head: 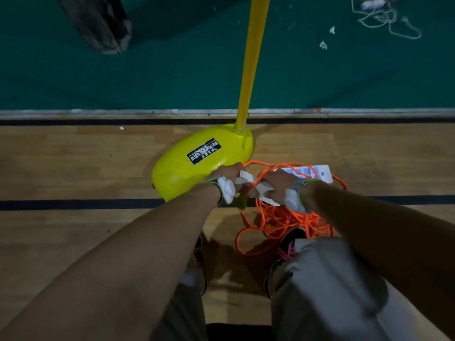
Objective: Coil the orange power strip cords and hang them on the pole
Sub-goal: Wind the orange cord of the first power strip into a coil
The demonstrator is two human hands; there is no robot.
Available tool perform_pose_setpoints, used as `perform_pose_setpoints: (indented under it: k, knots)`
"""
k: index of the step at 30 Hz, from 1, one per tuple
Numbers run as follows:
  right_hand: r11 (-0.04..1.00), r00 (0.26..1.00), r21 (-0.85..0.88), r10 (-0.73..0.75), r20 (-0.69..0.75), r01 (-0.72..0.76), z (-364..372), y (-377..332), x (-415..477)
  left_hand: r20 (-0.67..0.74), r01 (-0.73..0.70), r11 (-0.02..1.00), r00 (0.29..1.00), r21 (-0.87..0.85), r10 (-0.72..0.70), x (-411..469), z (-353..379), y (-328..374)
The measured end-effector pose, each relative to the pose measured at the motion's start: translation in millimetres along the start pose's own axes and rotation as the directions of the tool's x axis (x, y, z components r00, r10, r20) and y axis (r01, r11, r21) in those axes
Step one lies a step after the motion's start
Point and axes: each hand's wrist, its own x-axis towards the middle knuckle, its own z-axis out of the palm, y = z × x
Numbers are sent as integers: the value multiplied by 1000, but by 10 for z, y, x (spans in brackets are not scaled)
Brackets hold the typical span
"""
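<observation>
A tangled orange cord (283, 222) lies in a heap on the wooden floor in front of my feet. A white power strip (317, 172) rests on the heap's far side. My left hand (227, 174) grips the end of another white power strip (246, 178) beside the yellow base (194, 161). My right hand (277, 183) grips a white strip body (262, 190) with orange cord looped over it. The yellow pole (251, 57) rises from the base, straight ahead. Both wrists carry white pads on straps.
Green mat flooring (123, 77) begins beyond a white line behind the pole. A white cord with a strip (384, 16) lies at the far right on it. A dark object (98, 23) stands at the far left. My shoes and knees are below the hands.
</observation>
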Motion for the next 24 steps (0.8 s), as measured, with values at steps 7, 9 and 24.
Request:
perform_pose_setpoints:
  k: [7,9,24]
  knots:
    - [980,999,195,-25,-34,31,-88,-227,-149,-57,-17,993,998,-116,10,-360,-543,-20]
    - [988,1000,156,3,9,-4,-117,-270,-328,-64,-54,988,997,-145,45,-627,-640,-84]
    - [909,940,315,-182,-289,273,-21,-398,-741,-245,179,984,955,16,-170,-1117,-403,-517]
